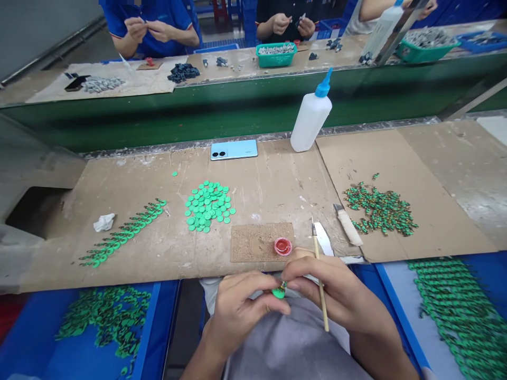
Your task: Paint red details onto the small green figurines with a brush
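Note:
My left hand (237,306) pinches a small green disc (278,293) between thumb and fingers, low in the middle of the view over my lap. My right hand (336,290) meets it there, its fingertips on a tiny green and brass part (283,286) at the disc, while a thin wooden stick (320,279) is held between its fingers and points up. Just beyond the hands a small red cap (282,246) of red liquid sits by a brown cork pad (257,241).
Loose green discs (208,206) lie mid-table, a row of assembled green pieces (122,232) at left, small green and brass parts (380,211) at right. A knife (348,224), a white bottle (311,119), a phone (233,149) and crumpled paper (104,222) are there too. Blue trays (106,322) flank my lap. People work opposite.

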`<action>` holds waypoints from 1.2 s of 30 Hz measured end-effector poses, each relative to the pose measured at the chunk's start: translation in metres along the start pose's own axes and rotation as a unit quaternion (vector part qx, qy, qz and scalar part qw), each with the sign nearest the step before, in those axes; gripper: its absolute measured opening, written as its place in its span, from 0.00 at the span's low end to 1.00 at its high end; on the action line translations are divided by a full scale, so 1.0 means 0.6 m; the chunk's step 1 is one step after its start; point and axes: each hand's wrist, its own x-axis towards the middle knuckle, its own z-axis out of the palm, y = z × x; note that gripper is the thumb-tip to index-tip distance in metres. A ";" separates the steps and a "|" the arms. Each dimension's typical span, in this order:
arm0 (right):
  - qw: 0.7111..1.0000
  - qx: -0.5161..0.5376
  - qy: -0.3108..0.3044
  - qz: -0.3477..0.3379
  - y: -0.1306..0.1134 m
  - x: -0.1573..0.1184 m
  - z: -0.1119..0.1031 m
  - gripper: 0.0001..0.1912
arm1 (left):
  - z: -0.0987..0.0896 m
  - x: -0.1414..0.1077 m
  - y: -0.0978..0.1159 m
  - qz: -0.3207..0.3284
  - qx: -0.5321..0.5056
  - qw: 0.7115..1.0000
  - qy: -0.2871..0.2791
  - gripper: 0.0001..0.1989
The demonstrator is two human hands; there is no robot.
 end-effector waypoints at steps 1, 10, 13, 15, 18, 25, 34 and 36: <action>1.000 0.006 -0.001 -0.003 0.000 0.001 0.000 0.07 | 0.000 -0.001 -0.001 0.006 -0.001 1.000 -0.001 0.05; 0.999 0.042 -0.014 -0.028 0.006 0.004 0.002 0.09 | 0.000 -0.001 0.001 0.020 -0.011 1.000 -0.020 0.06; 0.999 0.041 -0.007 -0.034 0.008 0.004 0.002 0.09 | 0.001 0.002 0.001 0.034 -0.010 0.999 -0.013 0.07; 0.998 0.041 -0.005 -0.039 0.009 0.004 0.003 0.09 | 0.003 0.004 0.000 0.044 -0.011 0.999 -0.007 0.08; 0.998 0.039 -0.002 -0.046 0.008 0.007 0.003 0.08 | 0.005 0.004 -0.002 0.046 -0.016 0.999 -0.002 0.08; 0.997 0.022 -0.003 -0.079 0.001 0.012 0.000 0.08 | 0.007 0.002 -0.007 0.057 -0.048 0.997 -0.004 0.10; 0.996 0.066 -0.015 -0.062 -0.003 0.012 0.001 0.08 | 0.013 0.002 -0.016 0.127 -0.061 0.990 0.007 0.10; 0.994 0.095 -0.020 -0.059 -0.001 0.013 0.001 0.08 | 0.012 0.002 -0.018 0.141 -0.058 0.988 -0.011 0.11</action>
